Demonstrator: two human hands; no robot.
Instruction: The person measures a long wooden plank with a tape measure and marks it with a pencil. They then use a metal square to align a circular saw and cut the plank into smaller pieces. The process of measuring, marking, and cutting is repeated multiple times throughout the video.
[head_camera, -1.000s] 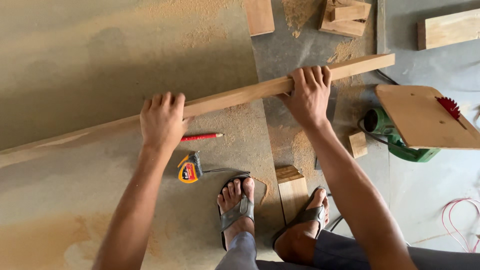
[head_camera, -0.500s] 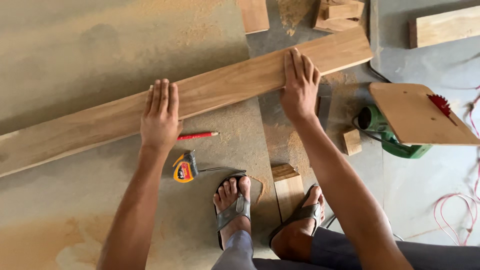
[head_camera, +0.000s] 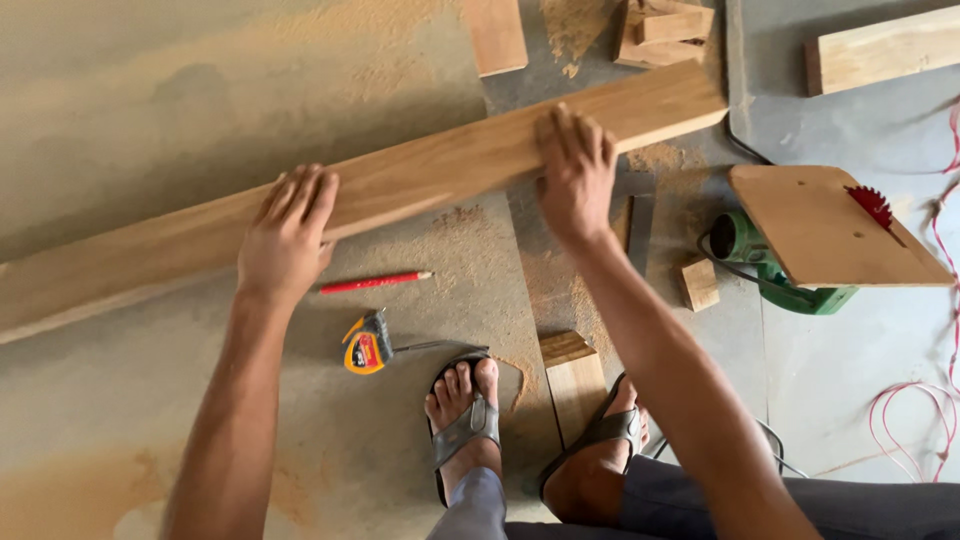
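Head view: my left hand (head_camera: 287, 240) and right hand (head_camera: 575, 175) press flat, fingers spread, unclamped, on the long plank (head_camera: 420, 175); it looks stiff, heavy, best gripped by its edges.

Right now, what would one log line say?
left hand flat on plank | right hand flat on plank | pencil, tape measure nearby
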